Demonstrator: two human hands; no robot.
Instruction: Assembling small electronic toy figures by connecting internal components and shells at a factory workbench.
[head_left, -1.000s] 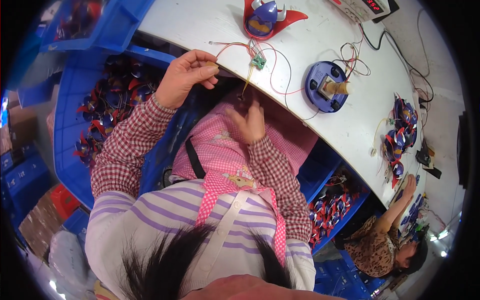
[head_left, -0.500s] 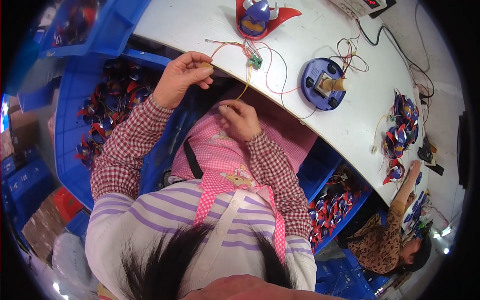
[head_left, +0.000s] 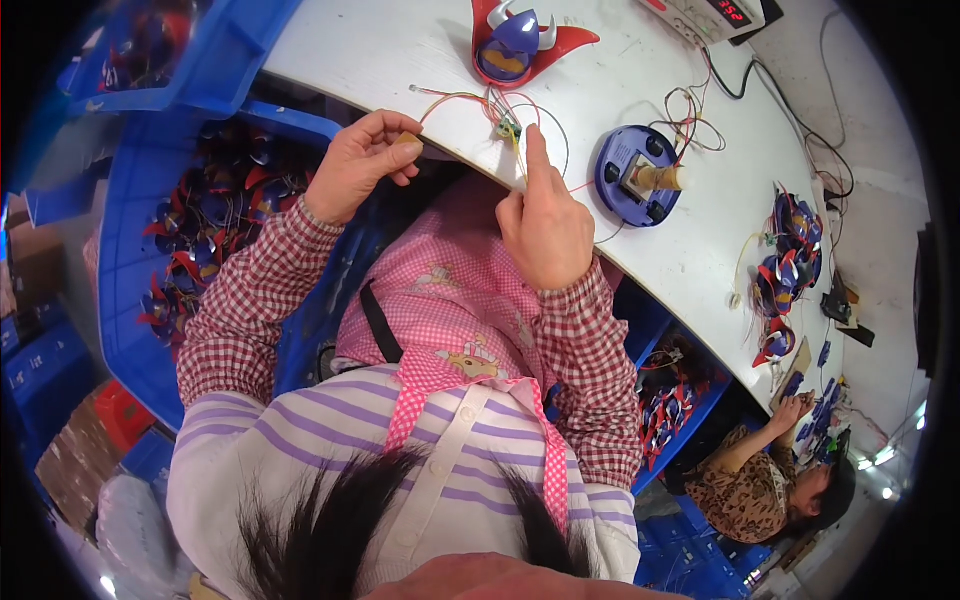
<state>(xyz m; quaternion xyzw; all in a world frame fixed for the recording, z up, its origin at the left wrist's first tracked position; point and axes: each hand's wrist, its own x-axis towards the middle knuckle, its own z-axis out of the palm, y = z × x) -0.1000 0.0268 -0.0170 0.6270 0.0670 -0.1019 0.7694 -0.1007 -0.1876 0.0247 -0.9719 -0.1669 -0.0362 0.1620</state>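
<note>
- Head view: left hand (head_left: 360, 165) is seen curled at the edge of the white table (head_left: 400, 50), thumb & fingers pinched on a small tan piece w/ thin wires running from it.
- The wire bundle (head_left: 470, 100), red/yellow/white, is laid on the table betw. both hands; a small green circuit board (head_left: 508, 128) is attached at its right end, near the table edge.
- Right hand (head_left: 545, 225) is held as a loose fist w/ index finger stretched out, tip pressed on the table just beside the board; whether board itself is touched can't be told.
- A round blue base (head_left: 635, 180) w/ a tan cylinder on top is placed right of the right hand, apart from it, wires trailing off.
- A red & blue toy shell (head_left: 525, 40) is set further back on the table.
- More red/blue parts (head_left: 790, 250) are piled far right on the table.
- A blue bin (head_left: 120, 290) filled w/ like parts is seen below left, beside the person's left arm.
- Another person (head_left: 760, 480) is seated lower right, hand on the table.
</note>
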